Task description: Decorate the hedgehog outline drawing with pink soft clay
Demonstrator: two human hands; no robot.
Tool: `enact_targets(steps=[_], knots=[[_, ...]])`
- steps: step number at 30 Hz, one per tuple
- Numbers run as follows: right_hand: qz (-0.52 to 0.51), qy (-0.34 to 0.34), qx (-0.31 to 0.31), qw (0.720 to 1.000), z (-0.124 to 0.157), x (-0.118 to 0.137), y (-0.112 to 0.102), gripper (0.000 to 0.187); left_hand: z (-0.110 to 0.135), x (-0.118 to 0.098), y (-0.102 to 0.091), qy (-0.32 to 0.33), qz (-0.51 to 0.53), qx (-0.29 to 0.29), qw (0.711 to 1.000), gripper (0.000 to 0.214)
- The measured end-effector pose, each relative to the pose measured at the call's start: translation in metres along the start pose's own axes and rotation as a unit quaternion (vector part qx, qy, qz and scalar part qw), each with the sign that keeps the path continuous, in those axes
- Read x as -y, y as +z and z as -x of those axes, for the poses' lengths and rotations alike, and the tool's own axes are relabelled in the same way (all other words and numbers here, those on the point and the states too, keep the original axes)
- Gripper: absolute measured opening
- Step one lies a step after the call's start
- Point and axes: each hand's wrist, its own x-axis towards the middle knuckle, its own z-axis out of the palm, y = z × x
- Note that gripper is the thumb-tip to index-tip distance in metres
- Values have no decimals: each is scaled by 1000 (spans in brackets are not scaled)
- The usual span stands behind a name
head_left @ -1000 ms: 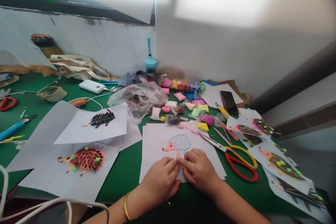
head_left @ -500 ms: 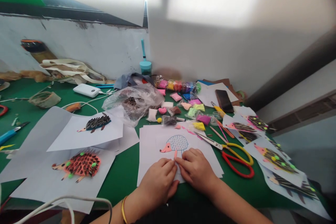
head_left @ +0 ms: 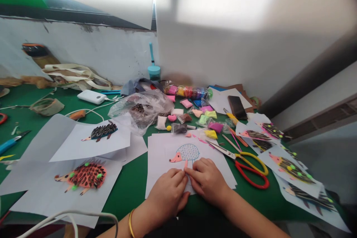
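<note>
A sheet of white paper [head_left: 167,152] lies on the green table mat [head_left: 131,200] in front of me, with a blue outline drawing of a hedgehog [head_left: 187,153] on it. The hedgehog's face is filled in pink. A thin pink clay strip [head_left: 185,163] runs down from its body between my hands. My left hand [head_left: 167,193], with a gold bangle on the wrist, and my right hand [head_left: 206,180] meet at that strip. Their fingertips pinch or press it against the paper. The hands hide its lower end.
Red-and-yellow scissors [head_left: 249,169] lie right of the paper. Finished hedgehog pictures [head_left: 86,175] spread to both sides. Behind are clay packets [head_left: 186,92], a plastic bag of seed shells [head_left: 141,109], a phone [head_left: 237,107] and a power bank [head_left: 91,96].
My hands stay on the strip with only slight shifts. The whole view has moved a little, with the table sliding left in the picture.
</note>
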Motion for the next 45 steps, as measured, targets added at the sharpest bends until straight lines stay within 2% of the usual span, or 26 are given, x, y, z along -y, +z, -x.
enact_targets(steps=[14, 22, 26, 29, 31, 33, 36, 40, 43, 45], knots=[[-6, 9, 11, 1000, 0, 0, -1, 24, 0, 0, 1, 0, -4, 4, 1000, 31], [-22, 0, -12, 1000, -1, 3, -5, 23, 0, -2, -1, 0, 1, 0, 1000, 33], [-38, 46, -40, 997, -1, -11, -13, 19, -2, -2, -4, 6, 2, -11, 1000, 30], [3, 124, -39, 991, 1, -34, -22, 15, -4, -2, -6, 14, 7, -27, 1000, 27], [56, 189, -27, 980, 2, -51, -28, 16, -4, -2, -6, 16, 8, -40, 999, 26], [100, 220, -7, 970, 3, -63, -32, 17, -4, -2, -6, 17, 7, -50, 999, 25], [165, 208, 22, 964, 1, -71, -35, 20, -4, -3, -7, 13, 5, -58, 998, 21], [248, 196, 85, 945, -13, -70, -37, 22, -4, -4, -8, 7, 1, -55, 998, 17], [279, 198, 138, 929, -29, -69, -38, 21, -4, -4, -8, 4, 0, -50, 999, 18], [285, 200, 152, 925, -39, -71, -38, 19, -4, -4, -8, 3, 1, -47, 999, 18]])
